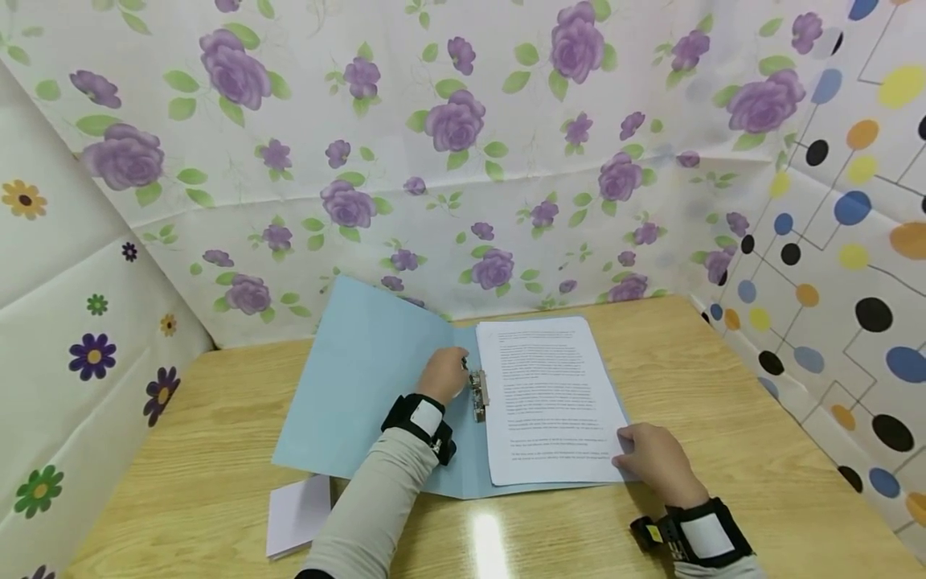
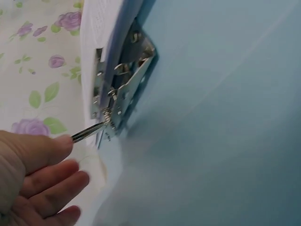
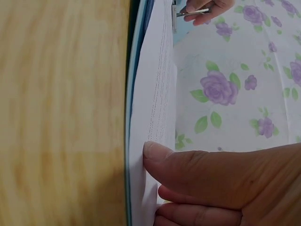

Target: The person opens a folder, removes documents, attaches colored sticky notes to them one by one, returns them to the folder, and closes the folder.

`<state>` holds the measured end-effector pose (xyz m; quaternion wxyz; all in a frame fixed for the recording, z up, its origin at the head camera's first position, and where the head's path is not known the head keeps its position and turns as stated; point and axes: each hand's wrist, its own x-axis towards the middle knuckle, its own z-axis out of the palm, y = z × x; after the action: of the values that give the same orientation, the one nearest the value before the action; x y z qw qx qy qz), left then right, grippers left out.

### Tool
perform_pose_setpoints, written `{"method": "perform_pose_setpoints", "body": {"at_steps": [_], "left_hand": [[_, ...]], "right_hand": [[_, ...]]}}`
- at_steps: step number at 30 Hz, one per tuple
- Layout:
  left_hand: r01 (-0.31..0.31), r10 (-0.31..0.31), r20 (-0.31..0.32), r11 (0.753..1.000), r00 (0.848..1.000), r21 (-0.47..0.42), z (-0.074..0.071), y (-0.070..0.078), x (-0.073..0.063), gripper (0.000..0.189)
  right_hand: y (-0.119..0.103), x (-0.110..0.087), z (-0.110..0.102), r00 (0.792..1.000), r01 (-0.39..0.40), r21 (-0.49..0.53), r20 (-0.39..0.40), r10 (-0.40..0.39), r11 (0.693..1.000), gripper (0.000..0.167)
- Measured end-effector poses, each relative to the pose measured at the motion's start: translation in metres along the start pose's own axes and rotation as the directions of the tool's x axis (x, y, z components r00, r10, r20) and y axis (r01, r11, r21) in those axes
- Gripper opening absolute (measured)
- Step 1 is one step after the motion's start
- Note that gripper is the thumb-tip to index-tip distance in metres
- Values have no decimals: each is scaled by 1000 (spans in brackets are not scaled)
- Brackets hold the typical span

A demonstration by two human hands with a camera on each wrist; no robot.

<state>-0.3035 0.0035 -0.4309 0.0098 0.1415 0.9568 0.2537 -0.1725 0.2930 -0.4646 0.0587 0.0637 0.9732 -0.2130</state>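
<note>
One worktop (image 1: pixel 195 450) bears a spread blue folder (image 1: pixel 362 378); printed sheets (image 1: pixel 550 402) cover its right half, the right hand (image 1: pixel 657 460) resting loosely on their near-right edge; the left hand (image 1: pixel 442 376), stretched to the clip (image 1: pixel 479 396), pinches its lever (image 2: pixel 88 133)

Rose-printed back wall (image 1: pixel 405 145), dotted right wall (image 1: pixel 825 209) — wooden tabletop (image 1: pixel 210 418) catching bright glare (image 1: pixel 488 543).

head: from above, facing forward-down, wide over the pale wood-grain worktop (image 1: pixel 210 418) | left wrist: close, silver metal lever clip (image 2: pixel 127 89) at 11 o'clock | right wrist: close along white printed paper stack (image 3: pixel 149 89), clip at 12 | wrists share: clip, white purple-rose sheet (image 3: pixel 235 113)
</note>
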Motion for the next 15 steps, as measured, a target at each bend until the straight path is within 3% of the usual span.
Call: {"method": "perform_pose_setpoints", "body": {"at_steps": [6, 15], "left_hand": [[8, -10, -145, 1000, 989, -17, 12, 1, 3, 35], [5, -12, -310, 1000, 951, -22, 40, 3, 15, 34]], "right_hand": [[-2, 0, 0, 1000, 14, 8, -6, -14, 1000, 43], [0, 0, 1, 999, 15, -7, -36, -15, 1000, 42]]}}
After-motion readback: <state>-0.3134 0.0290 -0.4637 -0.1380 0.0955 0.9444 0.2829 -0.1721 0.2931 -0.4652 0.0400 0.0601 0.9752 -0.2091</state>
